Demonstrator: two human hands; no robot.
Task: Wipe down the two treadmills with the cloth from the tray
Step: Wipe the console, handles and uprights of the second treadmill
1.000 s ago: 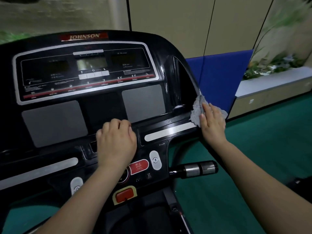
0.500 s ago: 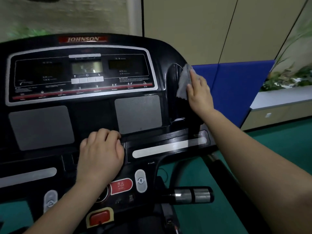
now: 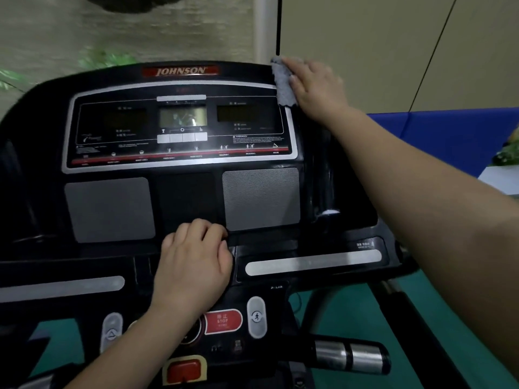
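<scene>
Blue wall padding (image 3: 455,130), green floor (image 3: 348,313)

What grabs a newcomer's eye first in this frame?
The right hand pressing a grey cloth against the upper right corner of the black Johnson treadmill console draws the eye first. Next, the left hand resting with curled fingers at the console's centre, just above the red STOP button.

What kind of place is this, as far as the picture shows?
Probably a gym or fitness room: a Johnson treadmill console with a red STOP button, a green floor and blue wall padding.
</scene>
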